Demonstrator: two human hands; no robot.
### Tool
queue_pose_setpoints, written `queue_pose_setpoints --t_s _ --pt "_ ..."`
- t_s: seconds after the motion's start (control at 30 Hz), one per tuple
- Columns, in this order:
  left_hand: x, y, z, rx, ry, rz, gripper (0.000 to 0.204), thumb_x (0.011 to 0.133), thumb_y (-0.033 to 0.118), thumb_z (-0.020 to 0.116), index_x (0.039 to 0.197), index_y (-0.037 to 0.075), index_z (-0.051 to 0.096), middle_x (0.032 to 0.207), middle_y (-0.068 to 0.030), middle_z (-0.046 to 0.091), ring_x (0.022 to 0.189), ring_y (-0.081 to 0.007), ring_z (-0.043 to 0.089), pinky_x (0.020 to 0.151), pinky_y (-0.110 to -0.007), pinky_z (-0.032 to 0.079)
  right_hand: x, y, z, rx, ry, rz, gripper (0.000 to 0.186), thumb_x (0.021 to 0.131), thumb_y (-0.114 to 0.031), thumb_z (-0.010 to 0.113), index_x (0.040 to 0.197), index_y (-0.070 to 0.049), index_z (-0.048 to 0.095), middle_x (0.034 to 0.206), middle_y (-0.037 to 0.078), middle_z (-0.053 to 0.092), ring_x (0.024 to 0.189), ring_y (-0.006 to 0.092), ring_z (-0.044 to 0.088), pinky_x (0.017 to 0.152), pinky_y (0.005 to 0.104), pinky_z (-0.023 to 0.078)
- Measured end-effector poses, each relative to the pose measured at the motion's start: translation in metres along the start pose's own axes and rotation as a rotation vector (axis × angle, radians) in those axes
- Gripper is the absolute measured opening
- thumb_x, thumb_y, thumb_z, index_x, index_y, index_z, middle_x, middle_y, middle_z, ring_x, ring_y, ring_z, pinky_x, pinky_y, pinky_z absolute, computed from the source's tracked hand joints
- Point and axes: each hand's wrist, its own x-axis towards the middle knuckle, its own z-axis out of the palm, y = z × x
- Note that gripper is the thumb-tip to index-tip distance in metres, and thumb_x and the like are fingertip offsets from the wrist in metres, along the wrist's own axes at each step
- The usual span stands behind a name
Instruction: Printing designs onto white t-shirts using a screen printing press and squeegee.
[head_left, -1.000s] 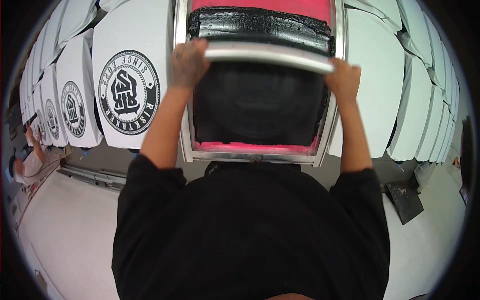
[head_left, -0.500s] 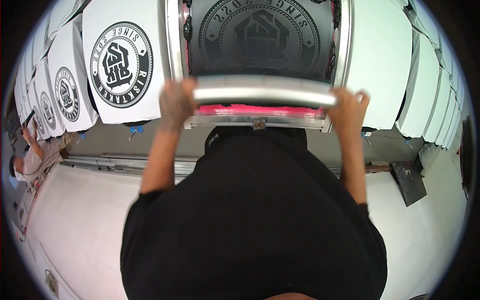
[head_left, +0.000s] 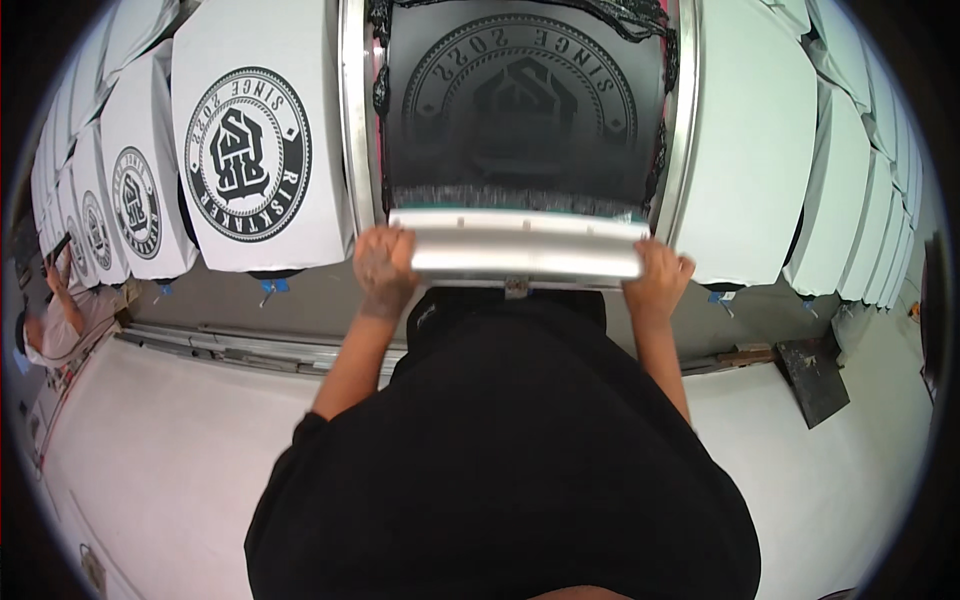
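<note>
Both of my hands are closed on the ends of a wide metal squeegee, the left hand on its left end and the right hand on its right end. The squeegee lies across the near end of a screen printing frame, close to my body. Beyond its blade the dark mesh carries a round emblem, seen through a thin grey-black film. Thick black ink is gathered at the mesh's far end and along both sides. The squeegee covers most of the frame's near strip.
To the left, a white shirt with a black round print lies on a board, with more printed shirts past it. Plain white shirts line the right. Metal rails run below. At far left another person holds something dark.
The squeegee has come toward me with both hands, from the lower mesh to the frame's near end. It now hides the pink strip that showed there. The view has shifted slightly.
</note>
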Motion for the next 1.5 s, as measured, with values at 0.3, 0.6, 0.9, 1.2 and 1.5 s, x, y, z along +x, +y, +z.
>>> queue_pose_setpoints --t_s 0.3,0.6,0.9,1.2,1.5 --pt "0.261 -0.136 0.088 0.129 0.254 0.314 0.054 0.080 0.024 0.084 0.120 0.014 0.049 0.098 -0.0074 0.066 0.085 -0.0301 0.065 0.078 -0.045 0.050 0.297 0.041 0.017 -0.204 0.014 -0.064 0.020 0.072 -0.013 0.069 0.091 -0.013 0.076 0.083 0.011 0.076 0.074 0.0310 0.072 0.074 0.0415 0.044" --pt "0.414 -0.105 -0.002 0.010 -0.390 0.054 0.059 0.064 0.050 0.090 0.098 0.004 0.077 0.091 -0.0232 0.075 0.093 -0.0398 0.073 0.086 -0.047 0.057 0.426 0.046 -0.046 -0.109 -0.530 -0.001 0.049 0.063 -0.035 0.082 0.101 -0.006 0.079 0.096 0.018 0.076 0.093 0.0350 0.073 0.087 0.0416 0.058" --pt "0.384 -0.102 0.011 0.115 0.055 0.140 0.052 0.074 0.046 0.086 0.102 0.003 0.075 0.102 -0.0201 0.074 0.099 -0.0352 0.072 0.087 -0.045 0.056 0.435 0.064 -0.023 0.031 -0.445 -0.016 0.046 0.067 -0.038 0.082 0.103 -0.009 0.080 0.096 0.018 0.076 0.094 0.0341 0.073 0.088 0.0418 0.055" --pt "0.010 0.058 0.020 -0.710 -1.195 -0.221 0.048 0.102 0.047 0.056 0.102 0.002 0.071 0.096 -0.0207 0.072 0.092 -0.0386 0.070 0.080 -0.046 0.055 0.434 -0.006 0.001 0.118 -0.269 -0.544 0.053 0.087 -0.037 0.075 0.126 -0.003 0.067 0.122 0.019 0.070 0.117 0.0405 0.063 0.103 0.0473 0.048" --pt "-0.080 0.111 0.058 -0.956 -0.876 -0.628 0.047 0.097 0.050 0.068 0.092 0.003 0.066 0.072 -0.0134 0.064 0.070 -0.0237 0.065 0.066 -0.039 0.050 0.367 -0.030 -0.004 0.135 -0.372 -0.508 0.026 0.083 -0.021 0.073 0.106 -0.007 0.074 0.097 0.022 0.072 0.097 0.0435 0.068 0.086 0.0495 0.053"
